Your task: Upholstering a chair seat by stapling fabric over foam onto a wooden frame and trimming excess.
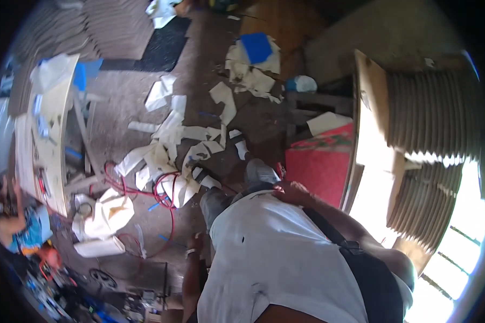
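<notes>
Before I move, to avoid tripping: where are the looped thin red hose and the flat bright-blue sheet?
Looped thin red hose (172,206), head view: lower part of its loop.
Flat bright-blue sheet (256,48), head view: its middle.

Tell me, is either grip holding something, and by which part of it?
That cannot be told: a small red thing shows beside the right grip, but blur hides any contact; the left grip is equally unclear.
</notes>
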A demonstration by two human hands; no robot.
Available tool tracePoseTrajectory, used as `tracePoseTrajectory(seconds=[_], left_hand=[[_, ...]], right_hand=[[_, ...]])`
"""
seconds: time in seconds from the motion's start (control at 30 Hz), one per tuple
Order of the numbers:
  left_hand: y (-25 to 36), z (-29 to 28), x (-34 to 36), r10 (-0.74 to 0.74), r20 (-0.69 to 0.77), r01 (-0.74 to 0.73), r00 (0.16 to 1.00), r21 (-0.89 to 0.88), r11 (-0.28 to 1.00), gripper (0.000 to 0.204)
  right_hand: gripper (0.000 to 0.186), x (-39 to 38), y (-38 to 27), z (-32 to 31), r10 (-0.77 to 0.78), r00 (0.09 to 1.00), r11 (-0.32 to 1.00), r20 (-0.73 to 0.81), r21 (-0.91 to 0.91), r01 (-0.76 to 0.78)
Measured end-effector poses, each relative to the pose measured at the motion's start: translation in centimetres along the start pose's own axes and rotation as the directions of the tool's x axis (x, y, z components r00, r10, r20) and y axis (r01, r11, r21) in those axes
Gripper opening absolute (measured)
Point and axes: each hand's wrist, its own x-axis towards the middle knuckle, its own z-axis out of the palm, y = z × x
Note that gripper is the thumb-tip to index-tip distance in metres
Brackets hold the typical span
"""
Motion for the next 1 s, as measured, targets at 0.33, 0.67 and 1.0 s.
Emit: tracePoseTrajectory(seconds=[0.33, 0.67, 1.0], left_hand=[[1.7, -21.9, 14.3, 0.249, -0.317, -0.155, 0.915, 0.294, 0.943, 0.036], [32.9, -7.7, 15.7, 0.577, -0.097, -0.578, 0.811, 0.013, 0.816, 0.036], [41.6, -8.4, 19.6, 0.382, 0.177, -0.416, 0.907, 0.244, 0.876, 0.034]], right_hand=[[0.041, -5.1, 2.6, 3.1, 0.219, 0.975, 0.955, -0.038, 0.215, -0.206], [0.031, -5.3, 14.2, 0.9, 0.008, 0.811, 0.937, -0.586, 0.287, 0.198], [0.034, -5.7, 19.0, -20.6, 0.163, 0.443, 0.888, -0.882, 0.327, 0.324]])
